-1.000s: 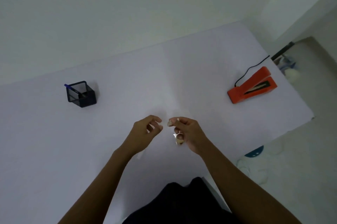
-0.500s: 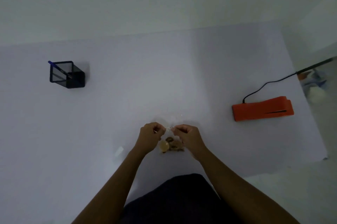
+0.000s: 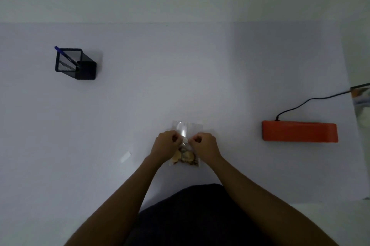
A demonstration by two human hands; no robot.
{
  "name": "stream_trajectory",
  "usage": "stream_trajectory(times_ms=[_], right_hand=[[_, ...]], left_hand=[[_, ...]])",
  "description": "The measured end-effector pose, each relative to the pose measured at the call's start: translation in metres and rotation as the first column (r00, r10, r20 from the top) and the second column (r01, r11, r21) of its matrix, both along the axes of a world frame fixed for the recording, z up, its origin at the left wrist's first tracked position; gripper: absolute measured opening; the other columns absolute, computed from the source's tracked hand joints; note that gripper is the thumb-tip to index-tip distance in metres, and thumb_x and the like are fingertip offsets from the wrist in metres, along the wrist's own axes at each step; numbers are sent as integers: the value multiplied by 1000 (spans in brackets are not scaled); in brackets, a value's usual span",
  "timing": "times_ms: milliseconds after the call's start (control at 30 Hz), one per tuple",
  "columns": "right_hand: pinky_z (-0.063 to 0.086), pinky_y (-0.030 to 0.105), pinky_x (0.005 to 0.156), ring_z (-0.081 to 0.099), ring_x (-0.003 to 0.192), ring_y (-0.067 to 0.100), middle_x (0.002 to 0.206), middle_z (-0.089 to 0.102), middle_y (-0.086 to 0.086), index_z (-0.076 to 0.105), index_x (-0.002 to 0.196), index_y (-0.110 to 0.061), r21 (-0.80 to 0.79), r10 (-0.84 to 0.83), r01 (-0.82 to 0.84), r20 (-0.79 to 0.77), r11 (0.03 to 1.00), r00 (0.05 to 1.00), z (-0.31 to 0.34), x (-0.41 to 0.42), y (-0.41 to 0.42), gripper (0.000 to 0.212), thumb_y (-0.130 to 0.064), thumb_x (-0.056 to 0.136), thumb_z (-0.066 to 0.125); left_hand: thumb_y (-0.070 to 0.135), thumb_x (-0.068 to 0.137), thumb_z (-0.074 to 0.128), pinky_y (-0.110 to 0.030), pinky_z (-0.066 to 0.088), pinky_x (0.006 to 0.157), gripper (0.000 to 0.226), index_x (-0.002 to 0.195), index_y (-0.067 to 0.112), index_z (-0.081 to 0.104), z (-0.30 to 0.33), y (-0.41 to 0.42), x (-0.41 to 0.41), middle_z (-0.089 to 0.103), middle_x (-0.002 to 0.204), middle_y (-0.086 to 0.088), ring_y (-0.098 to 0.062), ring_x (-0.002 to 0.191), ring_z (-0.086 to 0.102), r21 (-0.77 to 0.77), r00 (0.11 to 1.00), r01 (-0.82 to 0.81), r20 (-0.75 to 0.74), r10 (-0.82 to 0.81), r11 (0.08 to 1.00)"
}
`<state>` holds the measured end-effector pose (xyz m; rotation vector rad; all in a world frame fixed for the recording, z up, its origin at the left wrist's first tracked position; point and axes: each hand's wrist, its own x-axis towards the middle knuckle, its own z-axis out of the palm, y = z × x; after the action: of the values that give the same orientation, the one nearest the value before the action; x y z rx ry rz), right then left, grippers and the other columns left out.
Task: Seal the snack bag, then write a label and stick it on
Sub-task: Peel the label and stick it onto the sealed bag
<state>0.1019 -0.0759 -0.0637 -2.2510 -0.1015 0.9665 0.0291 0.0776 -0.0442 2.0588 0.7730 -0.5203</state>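
Note:
A clear plastic snack bag [image 3: 186,131] with brownish snacks at its near end lies flat on the white table [image 3: 180,85], straight in front of me. My left hand [image 3: 167,145] and my right hand [image 3: 204,146] pinch the bag at its middle, knuckles almost touching, fingers curled shut on the plastic. The bag's empty far end sticks out beyond my fingers. An orange heat sealer [image 3: 300,132] with a black cord lies to the right. A small white label [image 3: 125,156] rests on the table left of my left wrist. A blue pen [image 3: 60,51] stands in a black mesh holder [image 3: 75,64] at far left.
The sealer's black cord [image 3: 312,100] runs off the table's right edge toward some clutter [image 3: 361,95] on the floor side. The table's right edge is close behind the sealer. A white wall rises behind the table. My dark clothing fills the bottom middle.
The view swung level with the table. My hands came down from above the table and the bag now lies flat under them, its snack end toward me.

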Motion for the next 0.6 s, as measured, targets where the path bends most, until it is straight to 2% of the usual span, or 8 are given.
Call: stream_trajectory(times_ms=[100,167,267,433,600], right_hand=[[39,19,55,51,56,5,62,63,2,65,66,-7,-3,3,-3,14,1000,1000,3,0,0,26,-22,84,75],[37,25,56,49,55,10,57,58,2,61,62,-6,3,-7,7,30,1000,1000,2,-2,-1,30,-21,85,74],[37,27,57,50,56,15,55,57,5,58,59,-3,6,-13,13,43,1000,999,1,-3,0,35,-21,85,73],[35,27,55,45,53,7,51,47,-9,42,51,-24,1,-12,12,50,1000,999,5,-1,2,47,-20,86,73],[38,25,57,51,55,12,52,53,-5,54,57,-13,-1,-26,26,15,1000,1000,5,-1,0,35,-22,87,70]], left_hand=[[31,92,60,-30,49,62,24,75,16,64,-1,-2,1,66,71,1,-17,66,63,46,1000,31,-4,-31,998],[32,93,58,-32,48,62,26,73,16,61,-2,-4,2,64,68,1,-18,63,61,83,999,44,-4,-43,996],[32,95,55,-33,46,63,30,69,18,53,0,-6,4,59,65,2,-18,59,53,130,996,84,-16,-83,988],[29,94,55,-31,42,60,29,67,19,50,1,-7,7,55,64,5,-16,58,51,140,995,96,-33,-92,985],[28,95,53,-29,40,58,29,69,16,53,1,-9,8,57,66,3,-15,57,51,140,996,89,-22,-87,986]])
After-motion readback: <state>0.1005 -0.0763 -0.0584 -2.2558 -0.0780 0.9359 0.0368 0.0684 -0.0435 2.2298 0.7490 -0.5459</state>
